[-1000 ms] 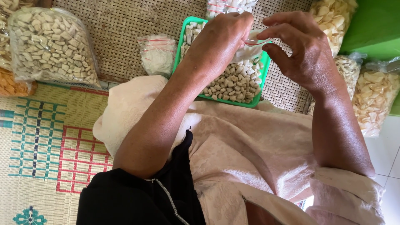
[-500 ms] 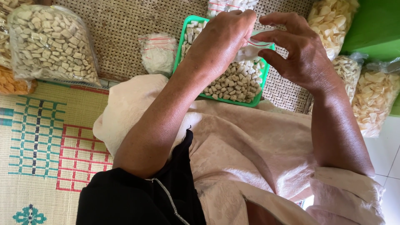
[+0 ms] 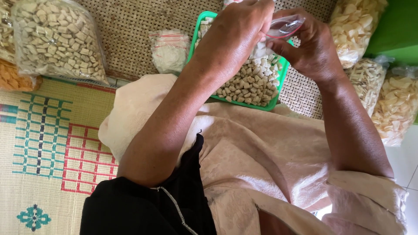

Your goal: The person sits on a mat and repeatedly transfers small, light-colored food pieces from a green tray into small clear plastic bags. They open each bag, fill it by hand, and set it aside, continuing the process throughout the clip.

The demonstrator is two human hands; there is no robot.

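Observation:
A green plastic basket (image 3: pixel 278 92) full of small pale cracker pieces sits on a woven mat in front of my lap. Both hands are raised over it. My left hand (image 3: pixel 235 35) and my right hand (image 3: pixel 311 43) together pinch a small clear plastic bag (image 3: pixel 285 25) with a red strip at its mouth. Some pale pieces hang in the bag between my hands. My forearms cross a pale pink cloth covering my lap.
A large clear bag of cracker pieces (image 3: pixel 58 41) lies at the left, with orange snacks (image 3: pixel 13 78) beside it. A small filled packet (image 3: pixel 170 50) rests left of the basket. Several bags of pale chips (image 3: pixel 394 104) stand at the right. A patterned mat (image 3: pixel 43 143) covers the floor.
Both hands have stayed over the basket, working the small bag's mouth; my right fingers have shifted along its top edge. The view has tilted slightly.

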